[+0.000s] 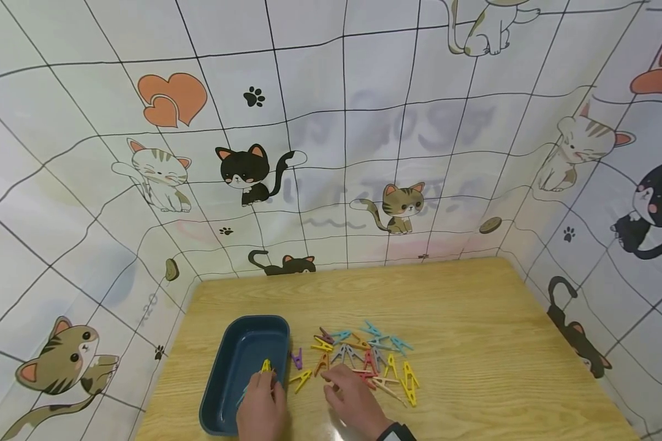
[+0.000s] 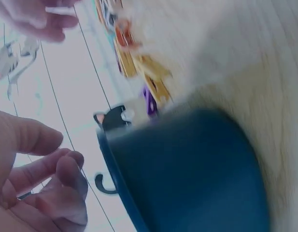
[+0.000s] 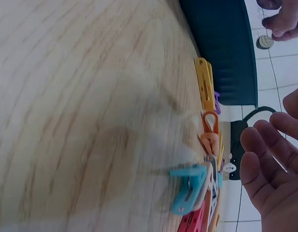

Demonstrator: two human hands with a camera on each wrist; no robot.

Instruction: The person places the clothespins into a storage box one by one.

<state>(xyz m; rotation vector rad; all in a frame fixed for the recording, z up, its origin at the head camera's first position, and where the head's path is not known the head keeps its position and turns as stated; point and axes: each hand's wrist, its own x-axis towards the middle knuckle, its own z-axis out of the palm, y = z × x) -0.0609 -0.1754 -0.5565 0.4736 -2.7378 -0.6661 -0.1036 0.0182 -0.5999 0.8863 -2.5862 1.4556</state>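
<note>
My left hand (image 1: 262, 407) hovers over the right side of a dark blue tray (image 1: 212, 380). Its thumb and fingers bend toward each other, and nothing shows between them in the left wrist view. A yellow clothespin (image 1: 266, 365) appears just beyond those fingertips, and a bit of teal shows beside the hand. My right hand (image 1: 355, 401) is at the near side of a pile of clothespins, fingers relaxed and holding nothing. Close to it lie an orange clothespin (image 1: 322, 364), a red clothespin (image 1: 369, 361) and, in the right wrist view, a teal clothespin (image 3: 190, 188).
Between tray and pile lie a purple clothespin (image 1: 296, 359) and a yellow clothespin (image 1: 301, 380). More yellow clothespins (image 1: 410, 383) and blue ones (image 1: 399, 344) spread along the pile's right side. A cat-print curtain (image 1: 320, 135) encloses the wooden table (image 1: 474, 343) behind and on both sides.
</note>
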